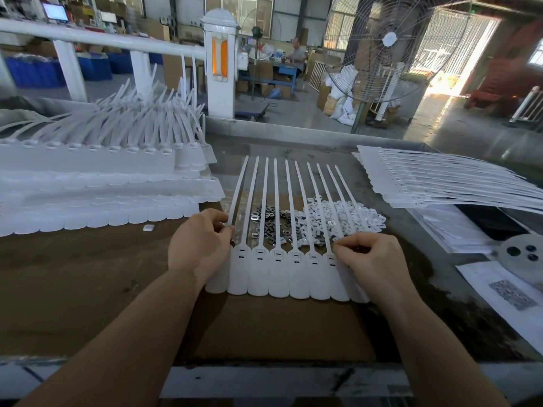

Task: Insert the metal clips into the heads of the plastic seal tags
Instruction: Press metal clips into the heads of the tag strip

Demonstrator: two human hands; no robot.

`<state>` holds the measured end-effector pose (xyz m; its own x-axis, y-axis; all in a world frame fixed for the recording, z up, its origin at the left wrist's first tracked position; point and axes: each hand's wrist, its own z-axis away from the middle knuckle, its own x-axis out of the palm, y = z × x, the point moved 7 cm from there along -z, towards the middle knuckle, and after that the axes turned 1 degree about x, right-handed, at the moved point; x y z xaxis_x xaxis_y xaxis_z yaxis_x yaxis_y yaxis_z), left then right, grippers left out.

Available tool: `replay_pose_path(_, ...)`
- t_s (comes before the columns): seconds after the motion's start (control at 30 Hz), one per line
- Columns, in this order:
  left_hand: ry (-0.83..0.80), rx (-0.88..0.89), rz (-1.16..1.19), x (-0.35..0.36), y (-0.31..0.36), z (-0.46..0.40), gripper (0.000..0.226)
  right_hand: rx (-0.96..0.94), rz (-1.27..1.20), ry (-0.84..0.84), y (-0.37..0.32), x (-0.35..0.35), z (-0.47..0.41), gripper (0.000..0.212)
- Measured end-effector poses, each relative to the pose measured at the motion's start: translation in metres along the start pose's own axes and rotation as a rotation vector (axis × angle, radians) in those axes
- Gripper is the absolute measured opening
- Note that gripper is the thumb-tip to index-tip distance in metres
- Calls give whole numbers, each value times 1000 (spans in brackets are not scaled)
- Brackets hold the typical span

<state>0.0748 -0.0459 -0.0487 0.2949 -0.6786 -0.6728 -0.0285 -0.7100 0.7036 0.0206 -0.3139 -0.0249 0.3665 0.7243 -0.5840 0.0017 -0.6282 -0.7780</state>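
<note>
White plastic seal tags [282,271], joined side by side in one strip, lie flat on the worktop [88,274] in front of me, tails fanning away over the pile of metal clips [269,227]. I count ten tails; six heads show their slots openly, and the end ones sit under my hands. My left hand [199,245] curls at the strip's left end, fingertips pinching the first tail where it meets the head. My right hand [371,259] curls at the right end, fingertips pinched together above the heads; whether a clip is between them I cannot tell.

I judge this as the step of settling the strip before loading, or seating a clip at the right end. Next I need one clip singled out of the heap, turned the right way and pressed squarely into a slot.

Beside the clips lies one heap of small white plastic caps [340,215]. Two stacks of tag strips flank me: left stack [88,177], right stack [440,180].
</note>
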Motion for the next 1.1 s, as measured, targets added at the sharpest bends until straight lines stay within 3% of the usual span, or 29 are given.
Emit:
replay_pose_path(0.1, -1, 0, -1, 0, 0, 0, 28, -7, 61, 49, -1, -8, -7, 10)
replay_pose_path(0.27, 11, 0, -11, -1, 0, -1, 28, -84, 285, 80, -10, -12, -23, 16)
replay_pose_path(0.7, 18, -11, -21, -2, 1, -1, 26, -131, 618, -108, -22, 20, -46, 25)
replay_pose_path(1.1, -9, -38, -24, 1, 1, -5, 25, -93, 659, -53, -20, 22, -56, 20)
